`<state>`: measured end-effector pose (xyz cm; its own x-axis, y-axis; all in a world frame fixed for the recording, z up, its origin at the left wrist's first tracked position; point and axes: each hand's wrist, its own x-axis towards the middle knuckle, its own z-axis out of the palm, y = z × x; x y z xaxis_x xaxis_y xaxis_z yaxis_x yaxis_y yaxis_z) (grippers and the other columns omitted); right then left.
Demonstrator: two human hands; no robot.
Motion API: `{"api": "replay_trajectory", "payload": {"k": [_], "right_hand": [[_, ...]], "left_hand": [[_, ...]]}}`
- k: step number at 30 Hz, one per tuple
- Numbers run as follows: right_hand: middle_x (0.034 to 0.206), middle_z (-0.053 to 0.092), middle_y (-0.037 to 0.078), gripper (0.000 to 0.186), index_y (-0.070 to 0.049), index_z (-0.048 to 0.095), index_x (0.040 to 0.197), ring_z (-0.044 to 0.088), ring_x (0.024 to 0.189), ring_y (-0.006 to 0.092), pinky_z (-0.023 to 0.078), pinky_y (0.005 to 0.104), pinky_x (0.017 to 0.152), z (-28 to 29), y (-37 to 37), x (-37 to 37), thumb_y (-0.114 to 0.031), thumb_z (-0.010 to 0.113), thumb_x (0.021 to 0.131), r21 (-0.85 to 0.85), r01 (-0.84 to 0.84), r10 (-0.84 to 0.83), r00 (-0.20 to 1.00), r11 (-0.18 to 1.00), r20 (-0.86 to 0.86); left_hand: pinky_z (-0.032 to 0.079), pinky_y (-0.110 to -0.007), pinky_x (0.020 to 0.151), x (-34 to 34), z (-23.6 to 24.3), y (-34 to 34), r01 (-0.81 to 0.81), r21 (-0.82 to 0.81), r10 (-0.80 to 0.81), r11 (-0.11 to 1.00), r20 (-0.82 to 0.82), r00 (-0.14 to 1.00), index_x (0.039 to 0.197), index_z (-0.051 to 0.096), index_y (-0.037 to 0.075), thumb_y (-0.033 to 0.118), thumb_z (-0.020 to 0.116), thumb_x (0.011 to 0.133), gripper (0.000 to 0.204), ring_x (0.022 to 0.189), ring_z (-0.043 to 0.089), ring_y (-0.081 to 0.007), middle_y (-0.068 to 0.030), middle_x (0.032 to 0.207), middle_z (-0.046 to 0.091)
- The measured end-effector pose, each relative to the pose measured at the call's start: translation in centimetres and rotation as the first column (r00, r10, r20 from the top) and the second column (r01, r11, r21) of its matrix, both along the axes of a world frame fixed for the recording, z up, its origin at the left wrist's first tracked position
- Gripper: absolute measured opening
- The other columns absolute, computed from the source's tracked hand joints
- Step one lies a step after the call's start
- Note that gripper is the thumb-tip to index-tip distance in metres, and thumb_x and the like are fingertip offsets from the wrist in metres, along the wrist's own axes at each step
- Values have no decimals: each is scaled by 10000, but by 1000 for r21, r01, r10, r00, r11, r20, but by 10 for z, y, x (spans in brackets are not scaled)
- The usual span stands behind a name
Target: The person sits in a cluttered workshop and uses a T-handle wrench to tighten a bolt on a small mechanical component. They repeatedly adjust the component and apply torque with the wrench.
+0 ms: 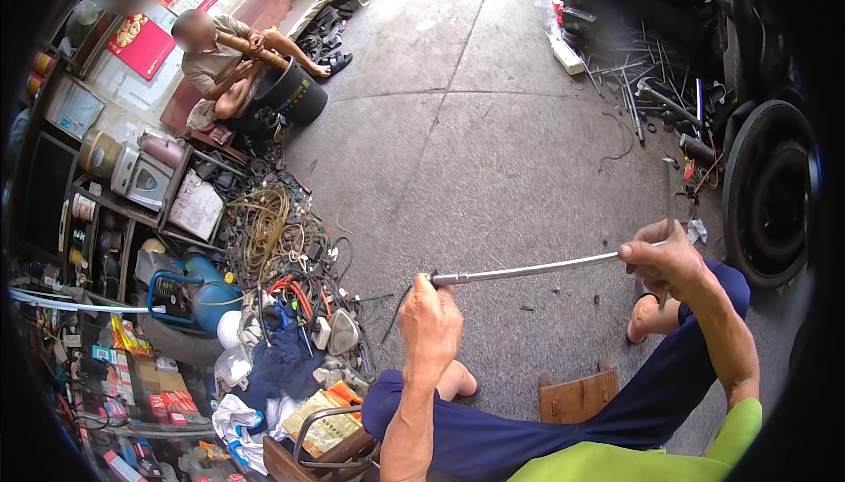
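Observation:
A long, thin silver metal rod (537, 267) stretches almost level between my hands, above the floor. My left hand (429, 328) is closed round its thicker, darker end, where a thin black cable (393, 313) hangs beside the fingers. My right hand (666, 262) pinches the thinner end between thumb and fingers. A narrow, dull brownish strip (671, 207) sticks up out of the right hand; its kind is unclear and the fingers hide part of it.
On the left lie tangled cables (264, 222), a blue tank (209, 293) and packed shelves. A seated person (220, 64) leans over a black bucket (295, 93). A small wooden stool (579, 396) stands between my legs. At right are a wheel (767, 191) and scattered metal rods (634, 108).

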<state>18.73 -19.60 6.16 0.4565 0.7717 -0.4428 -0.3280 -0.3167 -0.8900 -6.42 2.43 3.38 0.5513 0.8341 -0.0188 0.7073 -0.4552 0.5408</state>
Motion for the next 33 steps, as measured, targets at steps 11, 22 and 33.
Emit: {"api": "replay_trajectory", "payload": {"k": [11,22,33], "right_hand": [[573,510,71,646,4,603,675,475,544,188,367,332,549,6,5,14,-488,357,1016,332,175,-365,224,927,903],[585,424,130,676,-38,433,619,476,551,278,355,423,552,9,5,23,-551,240,1015,23,488,-9,-32,873,999],[713,486,141,832,76,620,979,496,673,223,392,356,652,-11,11,21,-644,204,985,190,406,-341,339,894,877]], "left_hand": [[442,-293,563,0,-41,-17,45,-505,33,862,143,989,959,619,31,204,539,952,190,627,569,-123,-53,716,650],[430,-344,567,7,-67,-36,53,-645,108,762,208,972,885,612,-42,304,534,938,359,587,541,-169,-81,646,591],[447,-360,560,9,-46,-31,-37,-538,165,842,193,967,865,589,-43,270,519,949,332,575,576,-187,-96,623,601]]}}
